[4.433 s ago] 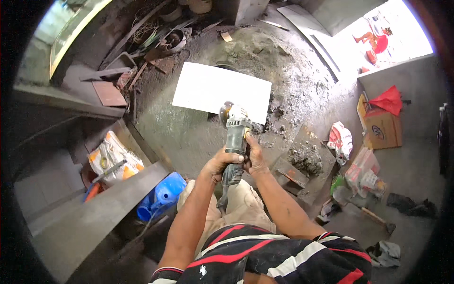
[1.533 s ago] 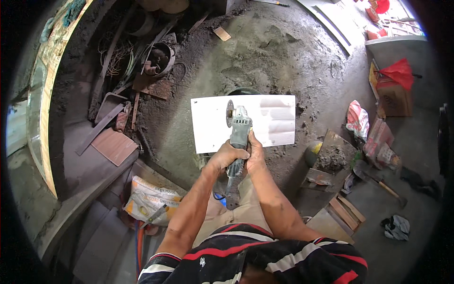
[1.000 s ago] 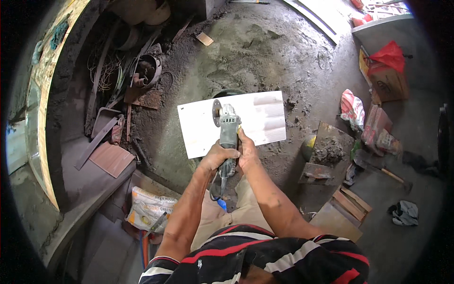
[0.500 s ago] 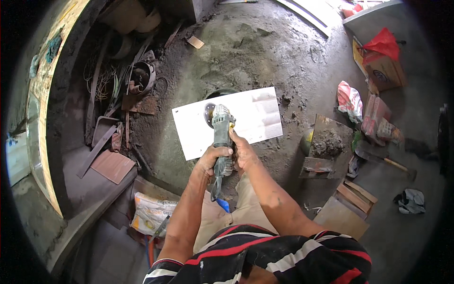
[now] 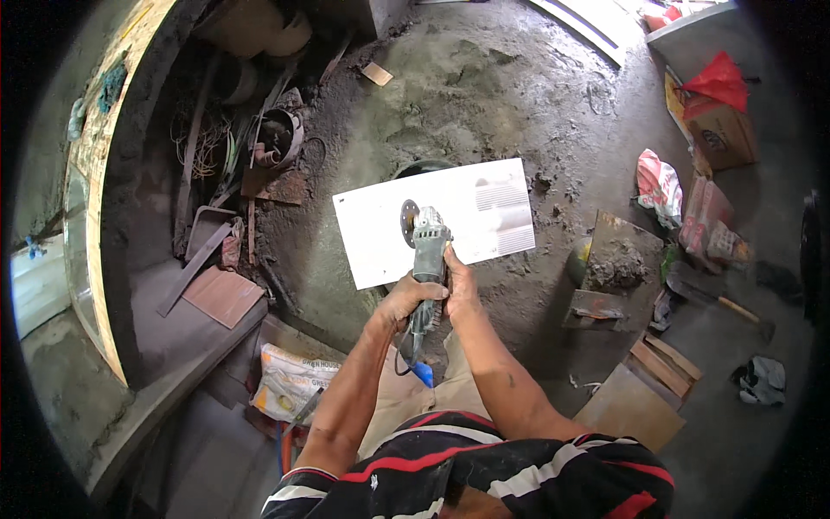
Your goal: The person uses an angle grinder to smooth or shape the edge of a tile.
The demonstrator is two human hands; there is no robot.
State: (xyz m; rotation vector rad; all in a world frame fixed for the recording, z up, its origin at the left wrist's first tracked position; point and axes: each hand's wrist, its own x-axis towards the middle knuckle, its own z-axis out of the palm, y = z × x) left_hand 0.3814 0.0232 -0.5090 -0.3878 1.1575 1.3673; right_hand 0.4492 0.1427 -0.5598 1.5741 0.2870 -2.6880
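Both of my hands are wrapped round a grey-black angle grinder (image 5: 430, 259) that points away from me. My left hand (image 5: 409, 299) grips the rear of its body, thumb across the top. My right hand (image 5: 460, 284) holds the body's right side. The round disc (image 5: 410, 223) at the grinder's head is over the left half of a white rectangular tile (image 5: 480, 227); I cannot tell if it touches. The tile lies tilted, its right end farther from me. Behind its far edge shows a dark round rim (image 5: 424, 165), mostly hidden. A cord curves from the grinder's back end.
At right lie a board with mortar (image 5: 618, 264), a trowel (image 5: 596, 309), a wooden-handled tool (image 5: 737, 310) and cut tile pieces (image 5: 629, 406). Left are a brownish tile (image 5: 224, 296), a bucket (image 5: 281, 138) and a printed bag (image 5: 298, 378). A carton (image 5: 724, 138) stands at far right.
The whole view has shifted, so things appear farther right. Against the tile, the grinder and both hands have moved slightly toward me and to the right. My grip looks the same.
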